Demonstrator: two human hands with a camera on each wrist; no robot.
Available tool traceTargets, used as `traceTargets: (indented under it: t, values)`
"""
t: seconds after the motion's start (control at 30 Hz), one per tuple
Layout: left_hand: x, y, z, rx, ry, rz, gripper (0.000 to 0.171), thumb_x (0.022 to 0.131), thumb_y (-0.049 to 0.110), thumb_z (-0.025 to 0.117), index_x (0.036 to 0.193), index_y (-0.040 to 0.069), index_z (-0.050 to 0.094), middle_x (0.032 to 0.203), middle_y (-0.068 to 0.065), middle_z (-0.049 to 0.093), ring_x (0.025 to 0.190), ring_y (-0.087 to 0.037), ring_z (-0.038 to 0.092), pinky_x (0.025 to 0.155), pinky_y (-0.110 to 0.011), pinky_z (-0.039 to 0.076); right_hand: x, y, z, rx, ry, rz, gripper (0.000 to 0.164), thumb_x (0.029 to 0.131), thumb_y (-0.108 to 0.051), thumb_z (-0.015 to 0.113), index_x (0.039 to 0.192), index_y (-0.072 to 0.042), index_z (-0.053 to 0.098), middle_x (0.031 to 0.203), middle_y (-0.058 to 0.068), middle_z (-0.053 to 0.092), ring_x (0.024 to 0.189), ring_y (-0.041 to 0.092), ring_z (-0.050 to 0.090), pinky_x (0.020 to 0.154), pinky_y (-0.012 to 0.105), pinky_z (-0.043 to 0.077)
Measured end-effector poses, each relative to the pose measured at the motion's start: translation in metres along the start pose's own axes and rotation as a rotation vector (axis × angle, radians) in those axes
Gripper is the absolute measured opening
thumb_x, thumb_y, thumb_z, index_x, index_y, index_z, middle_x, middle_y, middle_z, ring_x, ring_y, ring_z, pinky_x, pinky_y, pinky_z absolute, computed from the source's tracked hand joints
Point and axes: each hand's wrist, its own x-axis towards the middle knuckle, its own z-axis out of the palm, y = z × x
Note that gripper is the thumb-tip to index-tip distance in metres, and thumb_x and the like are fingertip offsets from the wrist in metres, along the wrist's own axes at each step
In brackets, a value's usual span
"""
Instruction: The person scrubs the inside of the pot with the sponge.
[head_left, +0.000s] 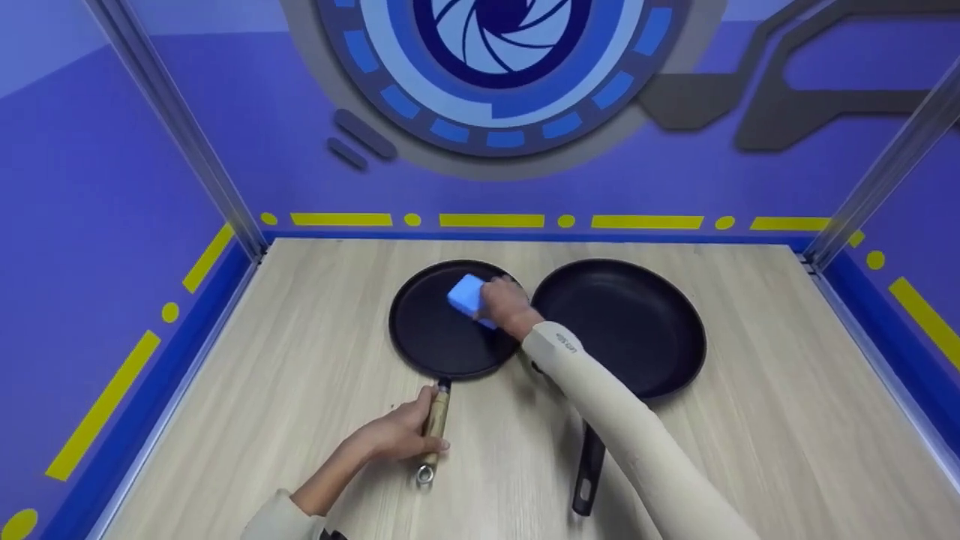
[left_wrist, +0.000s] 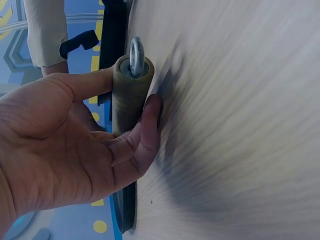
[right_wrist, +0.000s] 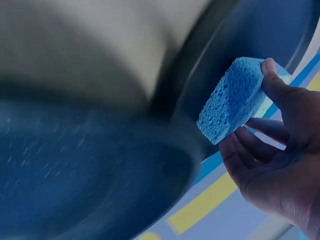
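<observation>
A flat black pan (head_left: pixel 427 337) with a wooden handle (head_left: pixel 438 412) lies left of centre on the table. My left hand (head_left: pixel 401 431) grips that handle, thumb on one side and fingers curled under it; a metal ring (left_wrist: pixel 136 57) shows at its end in the left wrist view. Over the pan's surface, my right hand (head_left: pixel 506 304) pinches a blue sponge (head_left: pixel 466 294) between thumb and fingers. The right wrist view shows the sponge's porous side (right_wrist: pixel 232 100) and the right hand (right_wrist: pixel 280 145) holding its far end.
A deeper black frying pan (head_left: pixel 622 322) sits close to the right, its black handle (head_left: pixel 589 472) pointing toward the front. The right sleeve (head_left: pixel 630 427) passes over it. Blue panels (head_left: pixel 510 195) wall the wooden table (head_left: pixel 315 322) at the back and sides.
</observation>
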Motion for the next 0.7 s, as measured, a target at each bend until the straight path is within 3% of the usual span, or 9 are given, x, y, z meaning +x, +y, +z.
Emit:
traceTargets:
  t: [0.13,0.27,0.43,0.5,0.7]
  values:
    - [0.001,0.002,0.002,-0.004,0.000,-0.014,0.069,0.093,0.021,0.076,0.142,0.003,0.031,0.093,-0.008,0.053,0.082,-0.021,0.050,0.072,-0.033,0.040,0.001,0.015,0.000,-0.026,0.002,0.085,0.042,0.086,-0.034,0.083,0.110,0.001,0.075,0.116,0.021,0.072,0.113,0.038,0.064,0.098,0.047,0.056]
    - [0.000,0.001,0.001,0.004,0.004,-0.022,0.067,0.093,0.022,0.076,0.141,0.005,0.032,0.094,-0.008,0.053,0.082,-0.021,0.050,0.072,-0.033,0.040,-0.006,0.010,-0.003,-0.018,-0.011,0.106,0.050,0.083,-0.038,0.086,0.111,0.001,0.073,0.115,0.023,0.072,0.110,0.040,0.067,0.093,0.050,0.059]
    - [-0.002,-0.003,-0.001,-0.021,0.004,-0.023,0.071,0.095,0.023,0.073,0.147,0.003,0.030,0.103,-0.011,0.058,0.088,-0.021,0.052,0.077,-0.036,0.043,-0.027,-0.011,-0.008,-0.047,-0.057,0.041,0.055,0.076,-0.046,0.090,0.101,-0.002,0.071,0.105,0.019,0.074,0.100,0.036,0.072,0.084,0.047,0.062]
    - [-0.004,-0.004,0.000,-0.029,0.010,-0.034,0.078,0.096,0.024,0.072,0.153,0.000,0.024,0.115,-0.015,0.060,0.097,-0.023,0.055,0.086,-0.042,0.047,-0.036,-0.018,-0.008,-0.067,-0.078,-0.010,0.054,0.076,-0.048,0.089,0.099,-0.002,0.069,0.103,0.017,0.074,0.099,0.035,0.072,0.083,0.046,0.062]
    - [-0.005,-0.002,0.005,-0.048,0.052,-0.062,0.085,0.096,0.025,0.073,0.158,0.000,0.021,0.133,-0.026,0.058,0.117,-0.031,0.058,0.106,-0.057,0.044,-0.055,-0.024,-0.004,-0.161,-0.081,-0.096,0.058,0.082,-0.048,0.085,0.109,0.000,0.069,0.108,0.018,0.073,0.103,0.035,0.069,0.088,0.046,0.061]
